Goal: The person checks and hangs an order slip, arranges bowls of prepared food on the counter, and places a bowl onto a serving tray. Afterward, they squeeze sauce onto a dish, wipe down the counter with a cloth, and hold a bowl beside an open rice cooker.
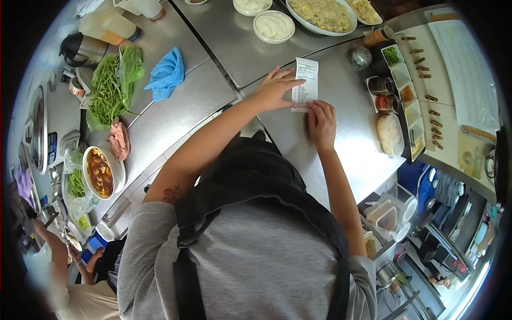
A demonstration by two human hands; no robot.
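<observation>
your spread left hand (273,95) and loosely curled right hand (322,124) touch the receipt (306,72) on the steel counter (290,141), likely to steady it; whether the right pinches it is unclear.

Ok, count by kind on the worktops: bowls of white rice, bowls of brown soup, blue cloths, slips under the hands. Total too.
Bowls of white rice: 2
Bowl of brown soup: 1
Blue cloth: 1
Printed slip: 1
Total: 5
</observation>
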